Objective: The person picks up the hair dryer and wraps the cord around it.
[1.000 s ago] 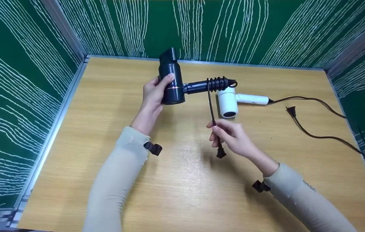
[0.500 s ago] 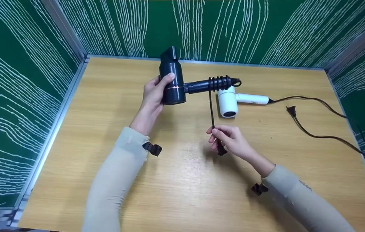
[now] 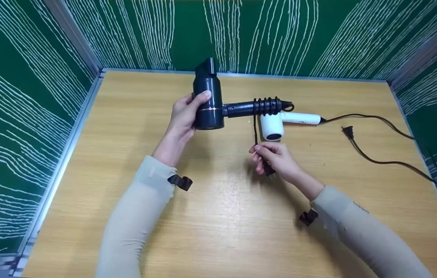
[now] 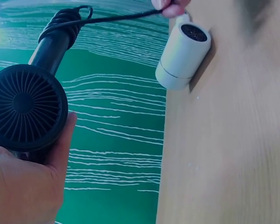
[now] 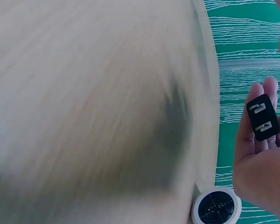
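In the head view my left hand (image 3: 183, 116) grips the body of a dark hair dryer (image 3: 208, 92), thumb across its front, holding it above the table. The dryer's handle points right, with its black cord (image 3: 268, 106) coiled several times around the handle's end. A length of cord hangs from the coils to my right hand (image 3: 276, 160), which pinches it between thumb and fingers. The cord's black plug (image 3: 268, 169) lies against the right fingers, and its two prongs show in the right wrist view. The left wrist view shows the dryer's round vent (image 4: 23, 103).
A white hair dryer (image 3: 271, 127) lies on the wooden table (image 3: 203, 231), partly behind the dark one's handle. Its black cord (image 3: 380, 163) runs to the right edge, with the plug (image 3: 348, 131) on the table. Green walls with white lines (image 3: 191, 34) surround the back and sides.
The dark dryer has shifted slightly right and down in the head view. My right hand first lowered a little, then rose towards the handle, and the plug now sits closer against its fingers.
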